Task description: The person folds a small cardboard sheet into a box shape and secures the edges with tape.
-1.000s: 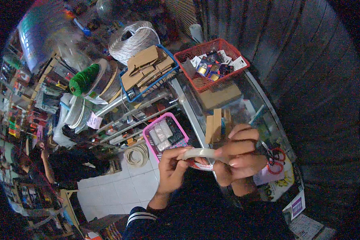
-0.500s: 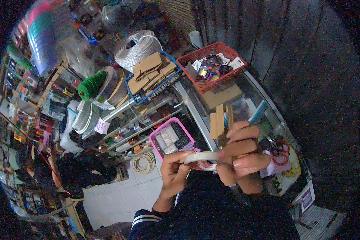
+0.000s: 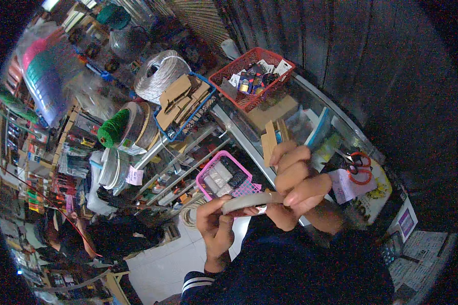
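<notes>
A whitish roll of tape [image 3: 247, 203] is held up in front of my chest, seen nearly edge-on and tilted. My left hand [image 3: 215, 227] pinches its left rim between thumb and fingers. At the opposite side, my right hand [image 3: 301, 189] is closed on the roll, fingers curled and fingertips pressed to its edge. Whether the tape's loose end is lifted cannot be made out. To the right of my right hand, scissors with orange handles [image 3: 361, 172] lie on the glass counter beside a lilac paper [image 3: 347, 187].
On the glass counter stand a red basket [image 3: 275, 87] of small packaged goods and some cardboard strips [image 3: 268, 146]. A blue basket [image 3: 187, 129] holds folded cardboard. Below sits a pink basket [image 3: 200, 184]. Spools and a green twine cone [image 3: 113, 128] stand at left. A person [image 3: 112, 235] is at lower left.
The whole view has shifted slightly. Both hands keep hold of the roll of tape, which now shows a little more to the left and more tilted. My right fingers are more tightly curled.
</notes>
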Available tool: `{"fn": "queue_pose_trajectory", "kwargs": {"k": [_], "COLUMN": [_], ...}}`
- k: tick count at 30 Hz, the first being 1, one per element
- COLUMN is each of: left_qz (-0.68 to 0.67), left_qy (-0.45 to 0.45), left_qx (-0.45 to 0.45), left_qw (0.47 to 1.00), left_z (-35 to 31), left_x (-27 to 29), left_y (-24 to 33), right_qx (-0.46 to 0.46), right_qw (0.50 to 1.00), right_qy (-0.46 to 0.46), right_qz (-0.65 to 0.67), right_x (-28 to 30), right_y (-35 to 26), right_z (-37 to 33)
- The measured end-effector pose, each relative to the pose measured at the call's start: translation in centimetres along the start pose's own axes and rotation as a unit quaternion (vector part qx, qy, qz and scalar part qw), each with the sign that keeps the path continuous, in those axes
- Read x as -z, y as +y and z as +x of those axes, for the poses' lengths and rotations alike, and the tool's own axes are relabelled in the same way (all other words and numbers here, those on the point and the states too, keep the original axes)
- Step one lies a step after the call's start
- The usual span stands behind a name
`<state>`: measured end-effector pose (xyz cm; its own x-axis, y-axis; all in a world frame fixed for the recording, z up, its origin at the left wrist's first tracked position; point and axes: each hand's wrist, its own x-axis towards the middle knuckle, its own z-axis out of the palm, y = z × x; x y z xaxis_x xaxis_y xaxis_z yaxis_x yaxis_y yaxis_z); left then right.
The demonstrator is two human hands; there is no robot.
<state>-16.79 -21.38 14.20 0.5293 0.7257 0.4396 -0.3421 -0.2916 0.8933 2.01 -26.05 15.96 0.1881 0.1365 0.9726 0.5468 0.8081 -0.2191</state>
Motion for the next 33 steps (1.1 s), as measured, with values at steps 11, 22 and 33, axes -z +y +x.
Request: {"fn": "queue_pose_trajectory", "kwargs": {"k": [11,22,33], "left_qz": [-0.038,0.015,0.090], "left_qy": [0.003,-0.006,0.015], "left_qx": [0.000,-0.045,-0.086], "left_qw": [0.999,0.999,0.992], "left_z": [-0.9,-1.7,-2.4], "left_x": [0.0,0.8,1.2], "left_y": [0.4,-0.4,-0.6], "right_qx": [0.048,-0.001,0.022], "right_qw": [0.995,1.000,0.993], "right_qy": [0.087,-0.003,0.099], "right_qz": [0.029,-0.003,0.067], "right_x": [-0.9,0.1,-1.5], "right_y": [-0.7,-2.2,-2.7], "right_z": [0.0,0.2,0.5]}}
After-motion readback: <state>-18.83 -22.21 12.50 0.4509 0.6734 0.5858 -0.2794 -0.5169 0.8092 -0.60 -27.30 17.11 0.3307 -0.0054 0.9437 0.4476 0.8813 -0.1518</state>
